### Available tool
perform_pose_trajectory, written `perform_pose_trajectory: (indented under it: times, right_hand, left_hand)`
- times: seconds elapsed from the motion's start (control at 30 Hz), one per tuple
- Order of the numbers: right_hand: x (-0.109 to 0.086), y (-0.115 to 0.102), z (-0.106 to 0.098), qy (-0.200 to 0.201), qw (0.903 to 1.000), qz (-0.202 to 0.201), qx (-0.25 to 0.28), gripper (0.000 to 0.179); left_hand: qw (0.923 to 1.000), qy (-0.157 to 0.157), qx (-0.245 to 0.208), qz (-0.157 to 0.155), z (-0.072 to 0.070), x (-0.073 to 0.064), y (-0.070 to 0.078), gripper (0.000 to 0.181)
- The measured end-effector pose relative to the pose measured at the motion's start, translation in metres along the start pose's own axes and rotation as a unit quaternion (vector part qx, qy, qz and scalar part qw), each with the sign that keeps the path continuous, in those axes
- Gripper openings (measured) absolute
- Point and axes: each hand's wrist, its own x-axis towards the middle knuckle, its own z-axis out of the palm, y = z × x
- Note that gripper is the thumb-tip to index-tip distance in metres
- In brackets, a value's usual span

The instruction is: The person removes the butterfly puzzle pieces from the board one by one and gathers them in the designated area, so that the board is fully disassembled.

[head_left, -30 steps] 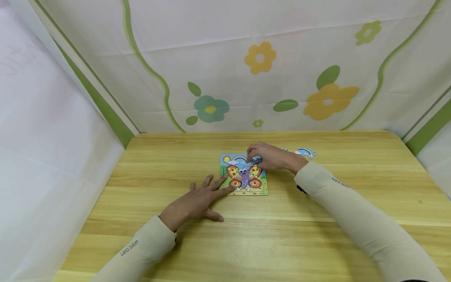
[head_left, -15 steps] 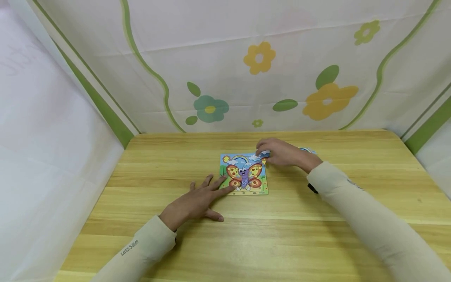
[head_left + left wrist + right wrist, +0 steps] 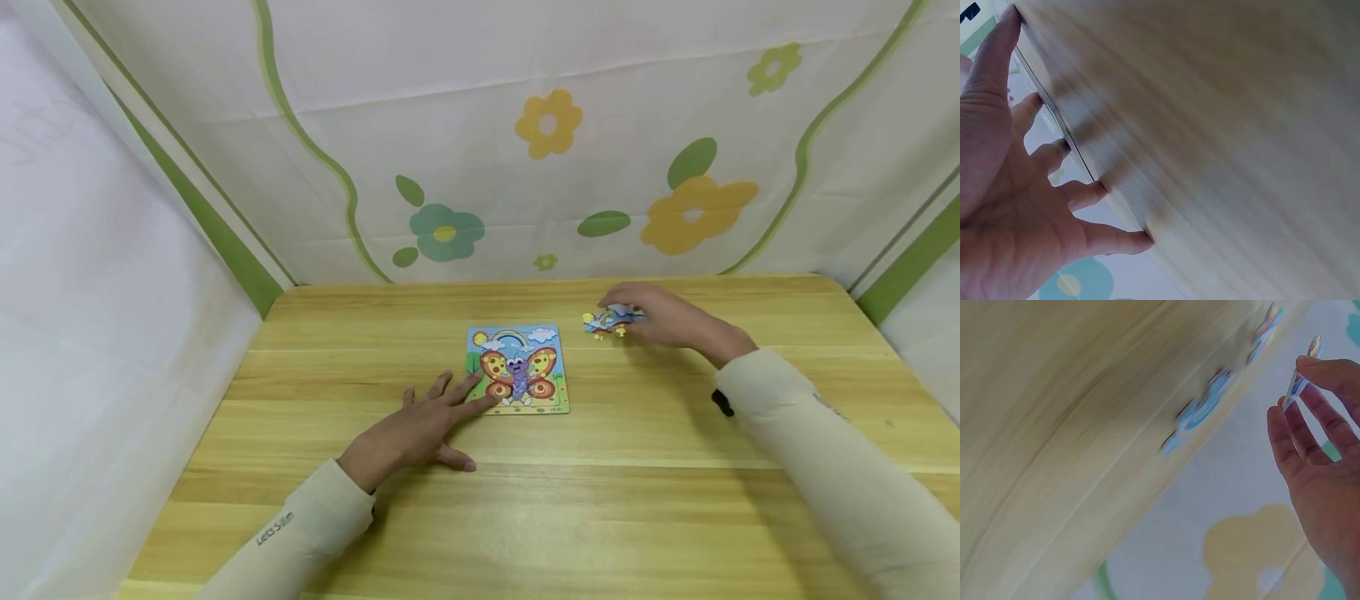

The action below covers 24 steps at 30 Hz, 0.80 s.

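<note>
A square butterfly jigsaw puzzle (image 3: pixel 517 371) lies on the wooden table in the head view. My left hand (image 3: pixel 420 425) is spread flat, its fingertips resting on the puzzle's lower left part and the table beside it. To the right of the puzzle, my right hand (image 3: pixel 663 317) pinches a puzzle piece (image 3: pixel 1298 384) between thumb and fingers, raised off the table. Loose puzzle pieces (image 3: pixel 597 322) show just left of that hand. The right wrist view has a blue puzzle piece (image 3: pixel 1200 409) and another colourful one (image 3: pixel 1265 334) lying on the wood.
The wooden table (image 3: pixel 480 517) ends at the back against a white cloth (image 3: pixel 465 142) printed with flowers and green vines. A second white cloth wall (image 3: pixel 112 333) stands along the left side.
My right hand has moved right, from over the puzzle's upper right corner to the loose pieces, carrying a piece. The puzzle's cloud corner is now uncovered. My left hand stays put.
</note>
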Motion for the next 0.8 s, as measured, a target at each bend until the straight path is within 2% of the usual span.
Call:
perform_pose_trajectory:
  times: [0.23, 0.5, 0.8]
  right_hand:
    - [-0.021, 0.026, -0.011, 0.013, 0.9991, 0.040, 0.006, 0.044]
    - [-0.043, 0.049, -0.018, 0.026, 0.9977, 0.062, 0.003, 0.045]
    - [-0.058, 0.070, -0.020, 0.008, 0.9946, 0.103, 0.006, 0.049]
  left_hand:
    - [1.0000, 0.001, -0.001, 0.003, -0.001, 0.001, 0.000, 0.093]
    - [1.0000, -0.003, 0.000, -0.002, -0.002, 0.001, -0.001, 0.094]
    - [1.0000, -0.004, -0.003, 0.001, -0.002, 0.002, 0.000, 0.094]
